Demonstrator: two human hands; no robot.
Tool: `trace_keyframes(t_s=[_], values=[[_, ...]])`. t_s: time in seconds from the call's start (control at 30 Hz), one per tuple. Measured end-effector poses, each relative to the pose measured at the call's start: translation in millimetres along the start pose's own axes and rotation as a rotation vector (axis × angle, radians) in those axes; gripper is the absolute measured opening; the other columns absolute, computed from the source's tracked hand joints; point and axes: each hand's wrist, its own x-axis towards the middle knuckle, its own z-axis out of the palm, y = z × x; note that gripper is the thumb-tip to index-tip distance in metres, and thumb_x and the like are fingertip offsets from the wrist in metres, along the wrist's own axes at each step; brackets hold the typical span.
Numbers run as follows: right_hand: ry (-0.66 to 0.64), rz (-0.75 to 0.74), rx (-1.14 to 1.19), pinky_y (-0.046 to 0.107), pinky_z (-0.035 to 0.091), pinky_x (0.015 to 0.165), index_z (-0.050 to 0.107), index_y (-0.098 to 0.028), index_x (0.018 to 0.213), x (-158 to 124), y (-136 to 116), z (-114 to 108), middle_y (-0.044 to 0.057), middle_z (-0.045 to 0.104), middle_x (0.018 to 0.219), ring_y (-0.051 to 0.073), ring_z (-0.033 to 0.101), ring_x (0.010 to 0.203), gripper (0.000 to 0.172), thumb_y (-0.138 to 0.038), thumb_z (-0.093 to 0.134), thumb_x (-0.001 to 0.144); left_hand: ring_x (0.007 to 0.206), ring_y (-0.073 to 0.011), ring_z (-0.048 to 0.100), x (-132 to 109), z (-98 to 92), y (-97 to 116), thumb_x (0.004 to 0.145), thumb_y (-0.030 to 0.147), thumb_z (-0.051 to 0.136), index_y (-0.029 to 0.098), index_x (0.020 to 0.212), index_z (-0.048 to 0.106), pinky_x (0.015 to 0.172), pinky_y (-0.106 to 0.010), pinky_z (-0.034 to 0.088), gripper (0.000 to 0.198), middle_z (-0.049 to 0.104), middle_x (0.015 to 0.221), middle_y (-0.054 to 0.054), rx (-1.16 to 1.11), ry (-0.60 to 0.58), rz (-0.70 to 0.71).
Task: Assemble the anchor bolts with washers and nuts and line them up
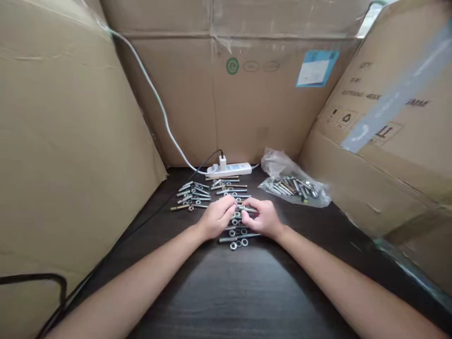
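My left hand [216, 217] and my right hand [265, 218] meet over the middle of a dark table [226, 292], fingers pinched together on a metal anchor bolt [247, 208] held between them. Beneath and behind the hands lie rows of several similar bolts [193, 193] with loose washers and nuts [238, 244] in front. A long bolt [240, 237] lies just below the hands.
A clear plastic bag of bolts [293, 186] sits at the right rear. A white power strip [230, 168] with a plugged charger and white cable stands against the back. Cardboard boxes [63, 141] wall in the left, back and right sides. A black cable [42, 278] runs at the lower left.
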Motion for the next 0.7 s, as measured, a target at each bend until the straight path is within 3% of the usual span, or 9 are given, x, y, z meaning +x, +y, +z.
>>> trace_keyframes(t_s=[0.17, 0.27, 0.7], values=[[0.000, 0.015, 0.009, 0.019, 0.040, 0.050, 0.063, -0.018, 0.075, -2.7, 1.1, 0.2, -0.002, 0.065, 0.062, 0.010, 0.053, 0.046, 0.011, -0.025, 0.055, 0.072, 0.073, -0.0132, 0.044, -2.7, -0.6, 6.2, 0.092, 0.020, 0.038, 0.019, 0.099, 0.049, 0.066, -0.025, 0.038, 0.013, 0.044, 0.088, -0.002, -0.005, 0.120, 0.043], [-0.001, 0.011, 0.010, 0.019, 0.040, 0.049, 0.063, -0.018, 0.076, -2.8, 0.9, 0.5, -0.002, 0.064, 0.061, 0.009, 0.053, 0.045, 0.011, -0.024, 0.055, 0.072, 0.076, -0.0135, 0.045, -2.3, -2.3, 9.6, 0.092, 0.019, 0.036, 0.019, 0.095, 0.051, 0.068, -0.025, 0.038, 0.015, 0.043, 0.090, -0.003, -0.001, 0.106, 0.095], [0.013, -0.025, -0.012, 0.020, 0.040, 0.049, 0.062, -0.018, 0.074, -1.6, -1.8, -0.6, -0.002, 0.062, 0.058, 0.009, 0.051, 0.044, 0.011, -0.026, 0.055, 0.072, 0.075, -0.0154, 0.045, 0.0, -3.1, 1.3, 0.094, 0.023, 0.034, 0.017, 0.080, 0.049, 0.071, -0.027, 0.037, 0.021, 0.048, 0.078, -0.002, 0.042, 0.031, 0.072]])
